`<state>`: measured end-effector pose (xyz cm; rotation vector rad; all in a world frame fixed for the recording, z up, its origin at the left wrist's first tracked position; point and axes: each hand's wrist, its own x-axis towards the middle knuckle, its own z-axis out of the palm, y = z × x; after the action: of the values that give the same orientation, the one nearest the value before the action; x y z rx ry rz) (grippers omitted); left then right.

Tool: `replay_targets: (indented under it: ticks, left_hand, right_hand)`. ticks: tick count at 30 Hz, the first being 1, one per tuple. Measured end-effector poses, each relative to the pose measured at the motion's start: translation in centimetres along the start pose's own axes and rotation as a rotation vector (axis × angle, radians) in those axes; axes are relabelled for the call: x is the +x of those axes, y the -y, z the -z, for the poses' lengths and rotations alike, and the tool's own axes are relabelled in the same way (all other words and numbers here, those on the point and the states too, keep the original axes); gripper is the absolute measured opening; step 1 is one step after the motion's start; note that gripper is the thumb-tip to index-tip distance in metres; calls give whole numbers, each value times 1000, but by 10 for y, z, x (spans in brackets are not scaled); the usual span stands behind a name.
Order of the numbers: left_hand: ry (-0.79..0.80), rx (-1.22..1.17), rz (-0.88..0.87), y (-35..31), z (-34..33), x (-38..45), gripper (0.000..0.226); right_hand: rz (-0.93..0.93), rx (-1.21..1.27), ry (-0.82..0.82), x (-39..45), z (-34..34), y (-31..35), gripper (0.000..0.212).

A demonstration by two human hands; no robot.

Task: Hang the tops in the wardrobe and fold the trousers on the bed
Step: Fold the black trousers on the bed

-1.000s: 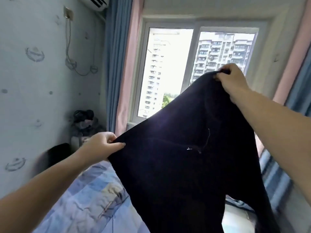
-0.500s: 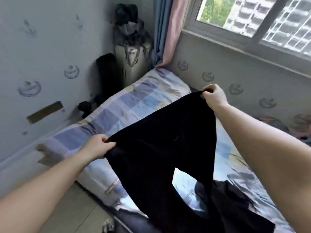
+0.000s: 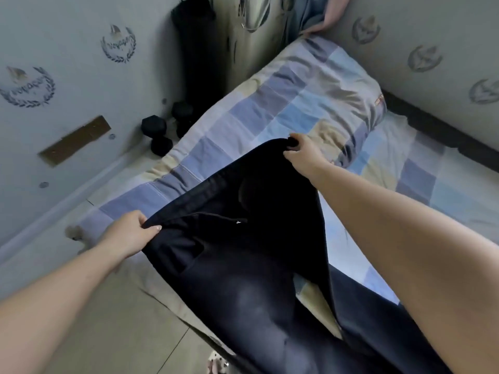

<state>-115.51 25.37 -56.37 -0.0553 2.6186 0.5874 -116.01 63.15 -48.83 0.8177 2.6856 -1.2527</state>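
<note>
Dark navy trousers [image 3: 243, 265] are stretched out by the waistband over the near corner of the bed [image 3: 283, 109], which has a blue, lilac and beige patchwork cover. My left hand [image 3: 129, 233] pinches the waistband's left end above the bed's edge. My right hand [image 3: 302, 155] grips the other end, farther out over the cover. A thin drawstring lies across the front. The two legs hang down toward me, out of the bottom of the view.
Black dumbbells [image 3: 159, 133] and a tall black roll [image 3: 194, 49] stand on the floor between the bed and the grey patterned wall. Pink and blue curtains [image 3: 316, 14] hang at the bed's far end. Tiled floor [image 3: 113, 333] lies at lower left.
My view has tipped from the window down to the bed. Both hands have lowered the trousers from chest height to just above the cover, still holding the waistband.
</note>
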Motion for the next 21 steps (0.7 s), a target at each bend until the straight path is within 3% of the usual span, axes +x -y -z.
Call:
replay_targets:
  ticks: [3, 7, 11, 15, 21]
  left_hand:
    - [46, 65, 21, 20, -23, 34, 26]
    - [142, 305, 35, 35, -49, 62, 32]
    - [18, 572, -209, 19, -73, 82, 47]
    - [158, 471, -398, -7, -105, 97, 35]
    - [266, 294, -222, -15, -142, 120, 29]
  right_hand:
    - [-40, -8, 124, 14, -55, -16, 69]
    - [-120, -102, 320, -6, -132, -67, 54]
    - [-73, -302, 475, -29, -185, -106, 44]
    - [-29, -478, 599, -33, -225, -125, 48]
    - [60, -701, 574, -28, -255, -140, 46]
